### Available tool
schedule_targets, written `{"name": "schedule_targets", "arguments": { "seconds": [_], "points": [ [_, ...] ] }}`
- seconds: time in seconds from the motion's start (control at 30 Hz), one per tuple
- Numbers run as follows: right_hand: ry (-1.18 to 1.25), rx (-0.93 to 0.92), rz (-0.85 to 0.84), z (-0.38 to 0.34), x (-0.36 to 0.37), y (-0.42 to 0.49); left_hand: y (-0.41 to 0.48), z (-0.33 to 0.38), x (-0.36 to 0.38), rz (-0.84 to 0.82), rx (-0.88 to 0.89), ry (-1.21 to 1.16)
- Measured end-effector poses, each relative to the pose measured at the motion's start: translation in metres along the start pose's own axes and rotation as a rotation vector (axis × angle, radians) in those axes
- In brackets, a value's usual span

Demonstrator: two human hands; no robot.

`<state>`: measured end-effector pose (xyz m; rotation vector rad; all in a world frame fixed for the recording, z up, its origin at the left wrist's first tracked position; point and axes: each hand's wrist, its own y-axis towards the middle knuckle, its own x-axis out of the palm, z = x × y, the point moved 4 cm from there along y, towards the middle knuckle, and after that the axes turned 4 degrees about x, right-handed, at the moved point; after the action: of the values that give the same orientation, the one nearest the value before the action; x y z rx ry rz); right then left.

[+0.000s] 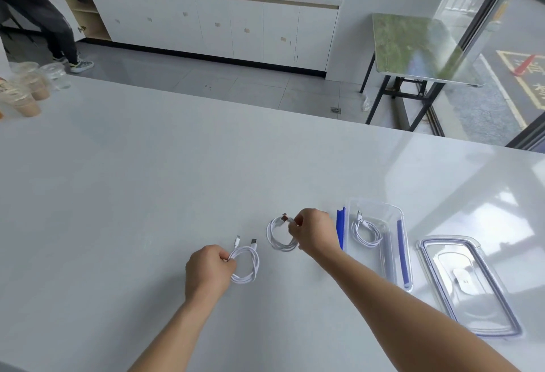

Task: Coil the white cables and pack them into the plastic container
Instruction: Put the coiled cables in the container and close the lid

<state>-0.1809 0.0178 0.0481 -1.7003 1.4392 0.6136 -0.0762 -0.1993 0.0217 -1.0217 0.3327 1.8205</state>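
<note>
- Head view, upper left of the frame: several plastic cups (28, 91) with a brown drink stand at the far edge of the white table (147, 180). Behind them a person in dark clothes (44, 3) stands on the floor by the cabinets.
- Lower centre-left: the left hand (208, 271) has its fingers curled in and pinches the left edge of the left white cable (246, 265). This cable lies coiled on the table, both plug ends pointing up toward the top of the frame.
- Centre: the middle white cable (278, 234) lies coiled on the table just right of the first, apart from it.
- Right of it: the right hand (314, 231) has its fingers bent, thumb and forefinger pinching that cable near its plug at the top right of the coil.
- Centre-right: the clear plastic container (389, 265) with blue clips stands open just beside the right wrist. The packed white cable (367, 231) lies coiled inside, in its upper half.
- Lower right: the clear lid (469, 286) lies flat on the table beside the container.
- Upper right: a small side table (413, 47) stands by the window.
</note>
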Motion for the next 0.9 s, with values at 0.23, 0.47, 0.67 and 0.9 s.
{"name": "schedule_targets", "arguments": {
  "seconds": [0.23, 0.47, 0.67, 0.9],
  "points": [
    [0.081, 0.041, 0.127, 0.027, -0.058, -0.021, -0.013, 0.046, -0.004, -0.03, 0.106, -0.099],
    [0.072, 0.134, 0.259, 0.082, -0.115, -0.035, -0.03, 0.115, 0.023, -0.107, 0.251, -0.139],
    [-0.072, 0.215, 0.272, 0.133, -0.141, -0.033, -0.047, 0.17, 0.066, -0.152, 0.351, -0.064],
    [-0.202, 0.192, 0.235, 0.167, -0.146, -0.023, -0.042, 0.21, 0.111, -0.171, 0.345, 0.064]
  ]
}}
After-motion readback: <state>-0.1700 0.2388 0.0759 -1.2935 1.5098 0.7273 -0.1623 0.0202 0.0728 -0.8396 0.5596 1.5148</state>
